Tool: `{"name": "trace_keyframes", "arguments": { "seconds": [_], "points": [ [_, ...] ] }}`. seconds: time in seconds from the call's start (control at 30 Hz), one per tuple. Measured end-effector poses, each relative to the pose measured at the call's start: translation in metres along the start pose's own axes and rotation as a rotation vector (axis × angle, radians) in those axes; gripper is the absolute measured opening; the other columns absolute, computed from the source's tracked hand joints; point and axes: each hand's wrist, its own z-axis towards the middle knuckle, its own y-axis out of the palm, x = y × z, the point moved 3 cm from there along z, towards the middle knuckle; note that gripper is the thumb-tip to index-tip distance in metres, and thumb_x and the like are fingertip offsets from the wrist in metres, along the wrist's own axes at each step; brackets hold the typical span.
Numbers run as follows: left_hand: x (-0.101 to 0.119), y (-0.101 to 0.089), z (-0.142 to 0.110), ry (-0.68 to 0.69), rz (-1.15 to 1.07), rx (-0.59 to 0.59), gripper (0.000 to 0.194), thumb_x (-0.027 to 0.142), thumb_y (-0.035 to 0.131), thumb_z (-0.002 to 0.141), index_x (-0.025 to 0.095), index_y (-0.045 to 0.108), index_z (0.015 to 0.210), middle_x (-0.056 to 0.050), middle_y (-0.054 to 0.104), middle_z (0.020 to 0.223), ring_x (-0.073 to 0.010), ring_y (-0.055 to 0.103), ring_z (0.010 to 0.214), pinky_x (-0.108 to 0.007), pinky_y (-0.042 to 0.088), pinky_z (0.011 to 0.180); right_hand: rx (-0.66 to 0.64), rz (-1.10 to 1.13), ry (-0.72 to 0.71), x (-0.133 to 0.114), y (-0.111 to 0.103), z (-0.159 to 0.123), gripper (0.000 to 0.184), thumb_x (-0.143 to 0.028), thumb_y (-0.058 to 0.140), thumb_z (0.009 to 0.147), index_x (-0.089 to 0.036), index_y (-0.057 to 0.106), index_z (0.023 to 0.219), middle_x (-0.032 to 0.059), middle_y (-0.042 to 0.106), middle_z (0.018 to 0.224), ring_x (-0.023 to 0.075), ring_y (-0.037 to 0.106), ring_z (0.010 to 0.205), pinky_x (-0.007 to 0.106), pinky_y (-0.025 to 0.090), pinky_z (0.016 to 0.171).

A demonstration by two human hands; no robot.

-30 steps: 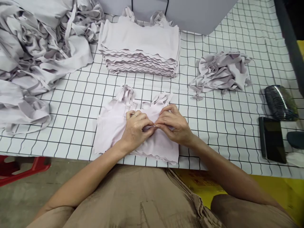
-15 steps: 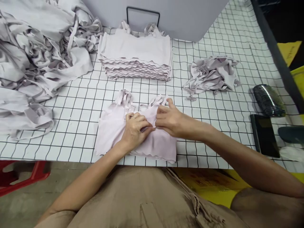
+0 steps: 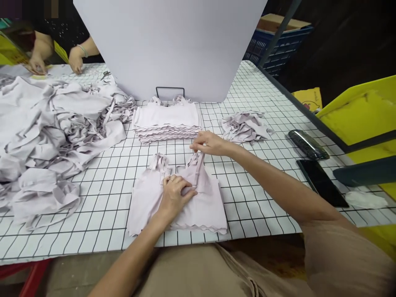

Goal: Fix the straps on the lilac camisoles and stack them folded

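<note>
A pale pink camisole (image 3: 210, 206) with thin straps lies in front of me near the table edge, on what looks like a few layers. My left hand (image 3: 176, 196), with a ring on one finger, rests on its middle. Its fingers are bent and the thumb is apart, with fabric held under and between them. At the upper right of the camisole, my right hand (image 3: 209, 143) pinches a narrow raised fold or strap and draws it taut. Its fingertips partly hide the pinched end. Bunched straps (image 3: 160, 162) stick up at the upper left.
Behind lies a neat camisole stack (image 3: 168, 117) against a grey panel (image 3: 173, 49). A loose garment heap (image 3: 83, 111) covers the left; a small fabric pile (image 3: 246, 126) lies right. A phone (image 3: 321, 181) and dark ribbed object (image 3: 308, 144) sit farther right. Another person's hands (image 3: 76, 60) work beyond.
My right hand has moved from beside the left hand up and away, pulling a fold of the camisole upward. My left hand stays on the fabric. The camera view has tilted up.
</note>
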Motion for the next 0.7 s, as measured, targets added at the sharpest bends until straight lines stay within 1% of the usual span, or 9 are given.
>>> {"name": "trace_keyframes", "arguments": {
  "seconds": [0.07,0.13,0.17,0.23,0.33,0.4,0.5,0.6,0.7],
  "points": [
    [0.007,-0.010,-0.008,0.067,0.042,0.074,0.026,0.030,0.077,0.085,0.019,0.069,0.108,-0.008,0.072,0.104,-0.0268,0.065,0.103,-0.049,0.043,0.098,0.078,0.004,0.050,-0.009,0.012,-0.020,0.029,-0.033,0.052,0.098,-0.017,0.076,0.101,0.0093,0.075,0.101,0.0272,0.063,0.106,0.053,0.044,0.101],
    [0.014,-0.023,-0.025,0.155,0.118,0.157,0.047,0.029,0.066,0.093,0.020,0.055,0.137,-0.016,0.065,0.132,-0.0310,0.058,0.127,-0.057,0.033,0.114,0.192,-0.022,0.091,-0.031,0.029,-0.057,0.039,-0.030,0.044,0.102,-0.018,0.063,0.133,0.0141,0.065,0.137,0.0302,0.055,0.130,0.062,0.037,0.110],
    [0.015,-0.027,-0.036,0.185,0.168,0.147,0.055,0.027,0.059,0.097,0.022,0.042,0.149,-0.016,0.058,0.144,-0.0314,0.049,0.139,-0.058,0.026,0.119,0.189,-0.053,0.078,-0.045,0.042,-0.078,0.045,-0.033,0.039,0.104,-0.019,0.053,0.145,0.0150,0.054,0.150,0.0312,0.047,0.141,0.065,0.031,0.115],
    [0.007,-0.031,-0.061,0.217,0.293,0.081,0.068,0.031,0.051,0.100,0.021,0.022,0.161,-0.016,0.047,0.156,-0.0310,0.035,0.150,-0.055,0.020,0.124,0.066,-0.087,0.019,-0.069,0.071,-0.119,0.060,-0.047,0.041,0.104,-0.022,0.034,0.158,0.0130,0.033,0.164,0.0311,0.029,0.153,0.064,0.023,0.121],
    [-0.020,-0.033,-0.087,0.275,0.422,0.095,0.076,0.052,0.049,0.098,0.022,0.022,0.162,-0.014,0.041,0.160,-0.0327,0.028,0.153,-0.052,0.015,0.127,-0.080,-0.081,0.018,-0.065,0.089,-0.155,0.080,-0.066,0.051,0.094,-0.026,0.029,0.160,0.0124,0.028,0.166,0.0340,0.029,0.153,0.065,0.028,0.120],
    [-0.037,-0.036,-0.086,0.210,0.398,0.121,0.067,0.041,0.044,0.101,0.027,0.020,0.162,-0.011,0.037,0.163,-0.0310,0.024,0.155,-0.055,0.018,0.126,0.005,-0.057,0.130,-0.031,0.065,-0.155,0.065,-0.059,0.049,0.098,-0.031,0.040,0.155,0.0095,0.041,0.161,0.0313,0.038,0.149,0.063,0.032,0.119],
    [-0.036,-0.047,-0.063,0.162,0.286,0.162,0.063,0.029,0.043,0.102,0.034,0.022,0.161,-0.007,0.036,0.164,-0.0307,0.026,0.154,-0.059,0.026,0.123,0.320,-0.108,0.331,0.035,-0.002,-0.137,0.042,-0.032,0.046,0.102,-0.019,0.056,0.141,0.0152,0.056,0.147,0.0269,0.047,0.142,0.056,0.035,0.118],
    [-0.016,-0.055,-0.037,0.270,0.218,0.185,0.068,0.027,0.053,0.098,0.038,0.027,0.159,-0.004,0.043,0.159,-0.0316,0.034,0.151,-0.060,0.034,0.120,0.361,-0.213,0.515,0.079,-0.047,-0.121,0.027,-0.019,0.054,0.094,-0.014,0.068,0.118,0.0208,0.064,0.132,0.0347,0.050,0.133,0.072,0.025,0.113],
    [-0.009,-0.062,-0.024,0.344,0.133,0.202,0.062,0.026,0.058,0.096,0.041,0.041,0.153,-0.002,0.058,0.148,-0.0297,0.048,0.142,-0.057,0.042,0.117,0.341,-0.176,0.501,0.086,-0.059,-0.126,0.011,-0.020,0.061,0.090,-0.013,0.068,0.085,0.0147,0.071,0.097,0.0324,0.060,0.112,0.072,0.031,0.106]
  ]
}}
